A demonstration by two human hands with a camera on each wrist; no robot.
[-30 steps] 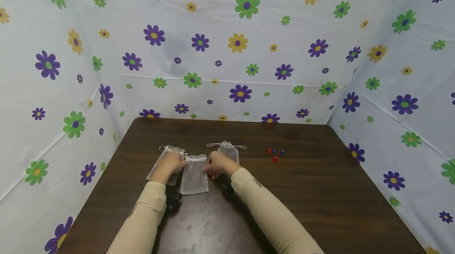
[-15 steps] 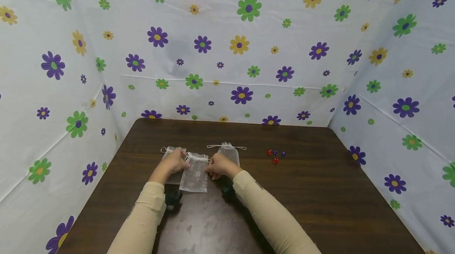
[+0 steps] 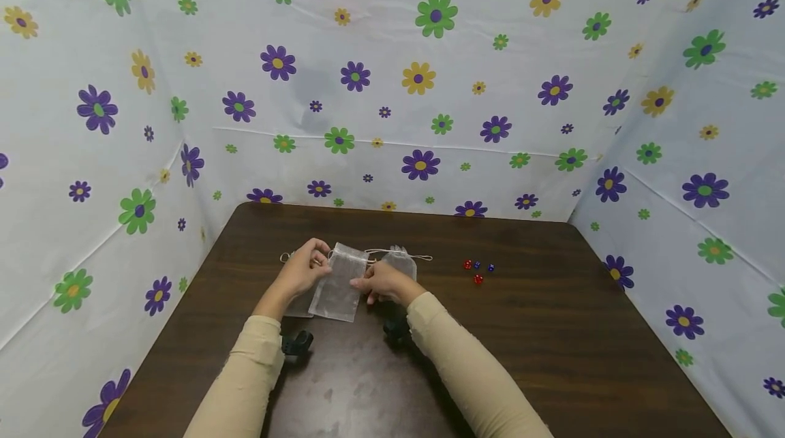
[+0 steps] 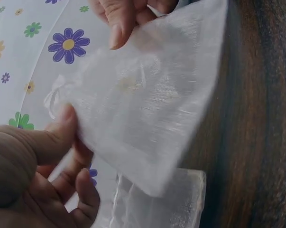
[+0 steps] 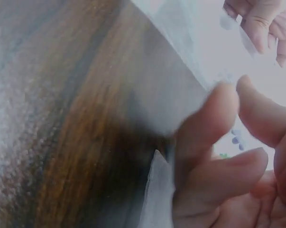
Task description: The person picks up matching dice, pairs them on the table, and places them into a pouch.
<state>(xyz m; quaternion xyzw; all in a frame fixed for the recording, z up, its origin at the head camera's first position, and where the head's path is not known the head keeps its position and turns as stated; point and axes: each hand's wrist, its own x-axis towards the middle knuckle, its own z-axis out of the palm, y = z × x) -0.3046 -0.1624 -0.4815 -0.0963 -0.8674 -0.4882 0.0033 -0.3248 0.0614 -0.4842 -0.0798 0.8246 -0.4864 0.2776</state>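
Over a dark brown wood-grain table point(image 3: 552, 329), a sheer white rectangular fabric pouch point(image 3: 339, 285) hangs tilted between two bare hands. The left hand point(image 3: 302, 271) pinches its left edge near the drawstring end, thumb against forefinger; the right hand point(image 3: 385, 281) pinches the opposite edge, thumb in front and fingers behind. Whether the lower edge touches the wood, I cannot tell. A second sheer white pouch point(image 3: 298, 306) lies partly hidden by the left hand, and a third sheer white drawstring pouch point(image 3: 401, 261) lies just beyond the right. Farther right sit two translucent red dice point(image 3: 478, 279) and two small blue dice point(image 3: 491, 268) (pale pips are their only markings, too small to count). White cloth printed with purple, green and yellow flowers point(image 3: 368, 97) stands behind.
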